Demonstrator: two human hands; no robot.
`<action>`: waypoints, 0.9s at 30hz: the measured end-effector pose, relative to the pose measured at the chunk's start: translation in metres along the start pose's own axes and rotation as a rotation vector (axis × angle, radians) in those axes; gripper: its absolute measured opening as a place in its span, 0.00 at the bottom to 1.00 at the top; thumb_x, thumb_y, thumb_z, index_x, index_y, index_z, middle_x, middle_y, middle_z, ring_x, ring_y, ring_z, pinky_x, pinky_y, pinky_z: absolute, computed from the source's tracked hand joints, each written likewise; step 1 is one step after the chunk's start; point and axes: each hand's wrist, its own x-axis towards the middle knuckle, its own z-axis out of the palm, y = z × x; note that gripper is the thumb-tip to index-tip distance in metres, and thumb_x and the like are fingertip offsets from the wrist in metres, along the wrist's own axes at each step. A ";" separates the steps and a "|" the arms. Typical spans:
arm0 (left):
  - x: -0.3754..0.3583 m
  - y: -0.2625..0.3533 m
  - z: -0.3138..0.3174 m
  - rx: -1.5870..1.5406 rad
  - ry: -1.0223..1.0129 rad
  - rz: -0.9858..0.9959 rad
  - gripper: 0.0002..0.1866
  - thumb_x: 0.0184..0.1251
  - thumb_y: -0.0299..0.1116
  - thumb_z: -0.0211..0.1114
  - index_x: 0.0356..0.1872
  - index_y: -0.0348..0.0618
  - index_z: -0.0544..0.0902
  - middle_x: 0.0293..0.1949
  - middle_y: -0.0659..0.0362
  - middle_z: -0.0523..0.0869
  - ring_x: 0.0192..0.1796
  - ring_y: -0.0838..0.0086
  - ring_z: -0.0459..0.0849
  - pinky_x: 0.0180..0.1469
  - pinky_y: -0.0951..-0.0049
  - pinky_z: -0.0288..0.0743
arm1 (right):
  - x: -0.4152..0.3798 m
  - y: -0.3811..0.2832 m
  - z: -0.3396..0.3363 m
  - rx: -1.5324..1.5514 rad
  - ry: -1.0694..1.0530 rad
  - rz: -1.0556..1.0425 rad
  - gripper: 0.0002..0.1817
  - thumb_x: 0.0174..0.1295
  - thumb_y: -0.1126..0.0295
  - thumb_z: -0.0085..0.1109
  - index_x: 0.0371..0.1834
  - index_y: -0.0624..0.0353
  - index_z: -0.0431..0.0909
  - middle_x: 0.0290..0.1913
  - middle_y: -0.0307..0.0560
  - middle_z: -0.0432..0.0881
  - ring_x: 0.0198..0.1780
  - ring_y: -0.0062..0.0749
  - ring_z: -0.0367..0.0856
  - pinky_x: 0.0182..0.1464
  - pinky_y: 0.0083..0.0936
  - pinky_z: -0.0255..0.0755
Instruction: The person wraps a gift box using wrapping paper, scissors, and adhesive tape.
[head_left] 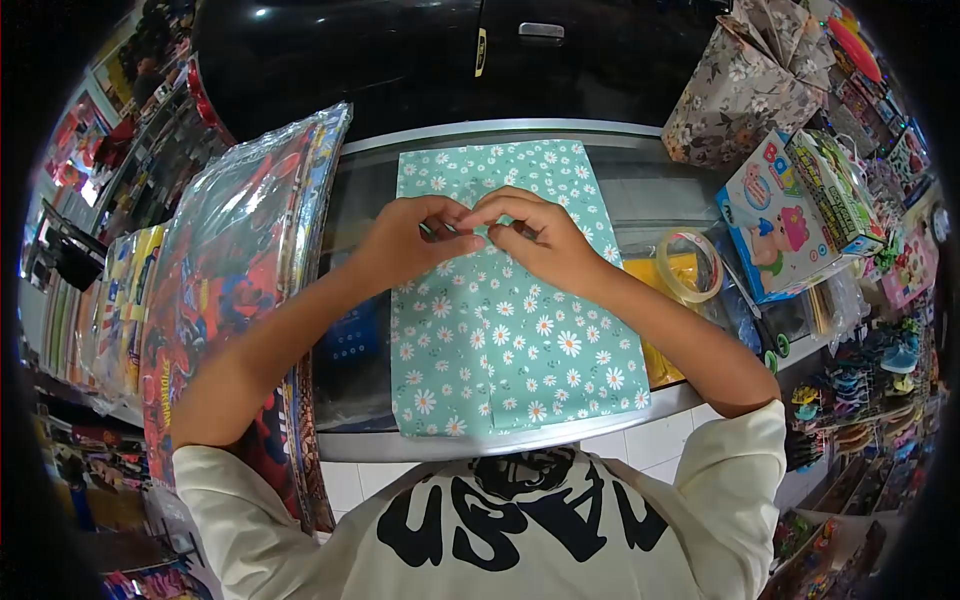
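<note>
A teal paper sheet or flat packet with white daisies lies on the glass counter in front of me. Above its upper middle, my left hand and my right hand meet with fingertips close together. The fingers of both hands are bent and pinched. Something small and clear seems to show between them, too faint to make out. To the right of the daisy paper, a roll of clear tape rests on a yellow packet.
Plastic-wrapped red and blue packs are stacked at the left. A floral bag stands at the back right, near a boxed toy. Green-handled scissors lie by the right front edge. A black surface stands behind the counter.
</note>
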 end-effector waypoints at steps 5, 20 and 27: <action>0.004 -0.010 0.002 -0.041 0.034 0.012 0.10 0.58 0.33 0.75 0.35 0.37 0.87 0.27 0.64 0.86 0.28 0.85 0.77 0.33 0.81 0.72 | 0.000 -0.011 0.000 -0.122 -0.021 -0.028 0.12 0.62 0.80 0.54 0.45 0.56 0.83 0.45 0.39 0.80 0.47 0.26 0.78 0.44 0.21 0.72; 0.006 -0.012 0.005 -0.030 0.017 0.112 0.11 0.63 0.37 0.70 0.36 0.39 0.86 0.29 0.60 0.87 0.29 0.82 0.81 0.34 0.79 0.72 | -0.124 -0.155 -0.098 -0.779 0.244 0.257 0.12 0.63 0.80 0.57 0.49 0.60 0.80 0.52 0.46 0.79 0.57 0.34 0.76 0.52 0.28 0.72; 0.005 -0.006 0.007 0.013 0.033 0.111 0.07 0.65 0.33 0.68 0.38 0.40 0.84 0.31 0.67 0.85 0.33 0.86 0.78 0.32 0.81 0.70 | -0.230 -0.137 -0.130 -1.221 0.297 0.646 0.14 0.64 0.78 0.56 0.53 0.64 0.77 0.54 0.55 0.77 0.57 0.55 0.74 0.58 0.36 0.69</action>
